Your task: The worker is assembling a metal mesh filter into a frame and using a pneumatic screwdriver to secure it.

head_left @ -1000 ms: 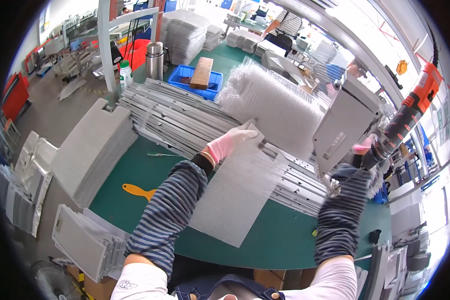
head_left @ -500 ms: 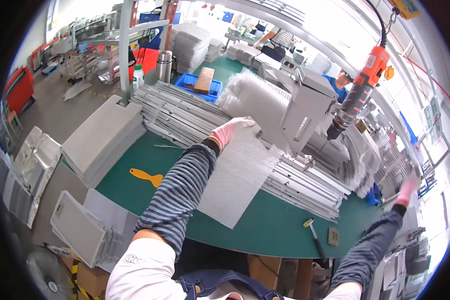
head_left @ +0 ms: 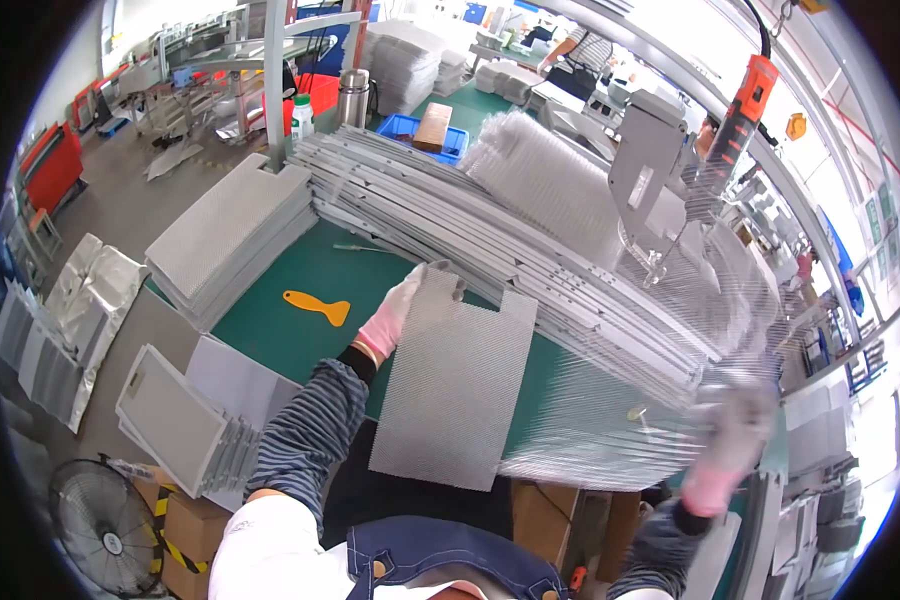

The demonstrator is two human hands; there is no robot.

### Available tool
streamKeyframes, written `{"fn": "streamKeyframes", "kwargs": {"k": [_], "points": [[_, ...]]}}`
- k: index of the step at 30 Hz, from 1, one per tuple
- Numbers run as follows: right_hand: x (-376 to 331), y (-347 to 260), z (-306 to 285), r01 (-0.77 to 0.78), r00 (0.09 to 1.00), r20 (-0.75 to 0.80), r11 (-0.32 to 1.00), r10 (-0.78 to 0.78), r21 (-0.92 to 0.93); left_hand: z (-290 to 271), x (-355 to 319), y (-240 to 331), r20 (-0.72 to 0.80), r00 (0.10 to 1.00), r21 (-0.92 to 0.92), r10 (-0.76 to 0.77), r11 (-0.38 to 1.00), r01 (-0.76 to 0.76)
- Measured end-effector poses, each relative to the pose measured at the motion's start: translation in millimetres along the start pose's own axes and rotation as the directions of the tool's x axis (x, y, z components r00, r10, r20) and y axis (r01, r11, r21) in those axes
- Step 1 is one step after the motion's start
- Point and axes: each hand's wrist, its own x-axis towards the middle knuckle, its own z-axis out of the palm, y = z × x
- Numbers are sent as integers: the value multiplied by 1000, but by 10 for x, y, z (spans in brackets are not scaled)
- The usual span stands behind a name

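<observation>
Mesh panel (head_left: 456, 390) drawn closer | silver-grey, finely perforated (top edge notched)

Mesh panel (head_left: 457, 385) matt w/ rough tex.; scraper (head_left: 315, 305) smooth plast.; flask (head_left: 351, 104) shiny met.; sleeve (head_left: 312, 432) matt cloth

Reference: green table (head_left: 270, 330). On it: one scraper (head_left: 316, 308). Far side: one blue bin (head_left: 457, 147), one brown block (head_left: 433, 128), one steel flask (head_left: 352, 103), one bottle (head_left: 302, 118). Above it: one power driver (head_left: 742, 115). Over its near edge: one perforated panel (head_left: 455, 390). Left of it: one fan (head_left: 108, 528).
</observation>
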Motion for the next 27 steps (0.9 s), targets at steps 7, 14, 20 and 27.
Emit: {"fn": "streamKeyframes", "kwargs": {"k": [7, 14, 20, 27], "points": [[-914, 1273, 1217, -519, 731, 579, 845, 362, 127, -516, 107, -183, 27, 951, 815, 309, 544, -200], [-1077, 1802, 1280, -628, 688, 543, 770, 482, 113, -328, 52, -166, 1, 996, 353, 94, 932, -88], [-1088, 1722, 1349, -687, 652, 542, 715, 530, 128, -23, -30, -42, 70, 981, 811, 183, 561, -163], [-1205, 1823, 1354, -653, 673, 565, 743, 478, 149, 75, -63, -24, -20, 1000, 176, 17, 984, -13]]}}
